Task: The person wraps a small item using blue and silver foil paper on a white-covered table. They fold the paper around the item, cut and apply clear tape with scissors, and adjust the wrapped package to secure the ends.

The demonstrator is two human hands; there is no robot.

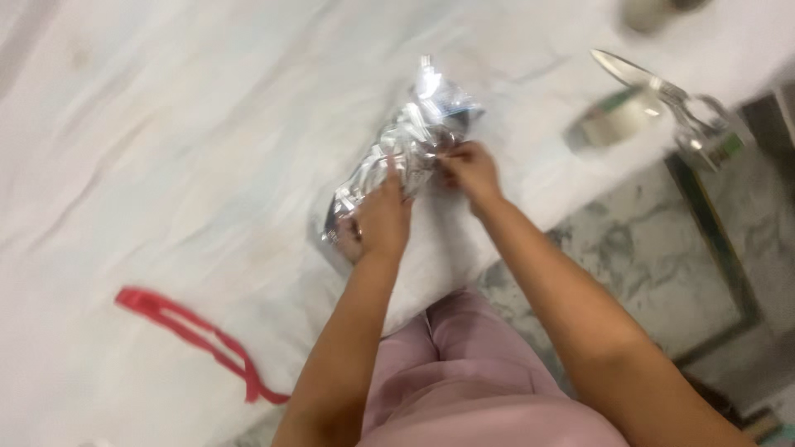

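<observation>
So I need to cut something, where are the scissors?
In the head view, the scissors lie at the upper right on the white cloth, beside the tape roll, right of the silver package.

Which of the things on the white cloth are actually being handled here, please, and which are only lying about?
Being handled:
- crinkled silver foil packet, gripped by the left hand and pinched by the right hand

Lying about:
- red strap on the white cloth
- roll of tape
- metal scissors at the cloth's edge
</observation>
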